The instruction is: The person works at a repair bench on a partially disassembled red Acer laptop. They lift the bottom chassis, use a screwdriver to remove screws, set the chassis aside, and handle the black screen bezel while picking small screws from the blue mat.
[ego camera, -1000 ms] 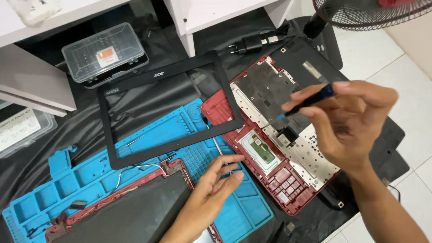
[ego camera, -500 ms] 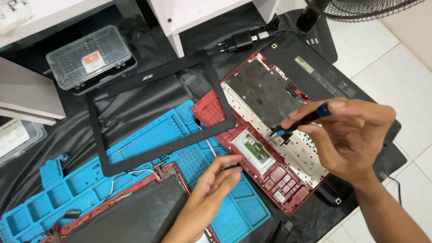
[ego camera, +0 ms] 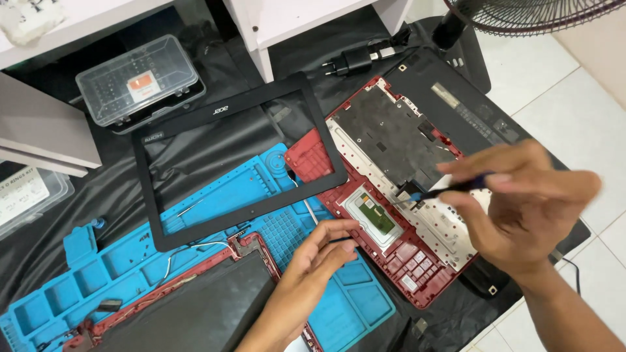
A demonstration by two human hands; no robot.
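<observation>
Gripping a thin screwdriver (ego camera: 450,189), mostly hidden by fingers, the right hand (ego camera: 521,208) is seen centre-right over the red laptop base (ego camera: 391,169); left hand (ego camera: 319,254) is pinched on something indistinct.

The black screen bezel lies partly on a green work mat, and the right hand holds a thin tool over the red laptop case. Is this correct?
Not quite: the head view shows the mat is blue, not green. The black screen bezel lies partly on it, and the right hand holds a thin tool over the red laptop case.

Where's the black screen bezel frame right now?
In the head view, the black screen bezel lies left of centre, flat across the blue work mat, between the clear plastic case and the red laptop base.
</observation>
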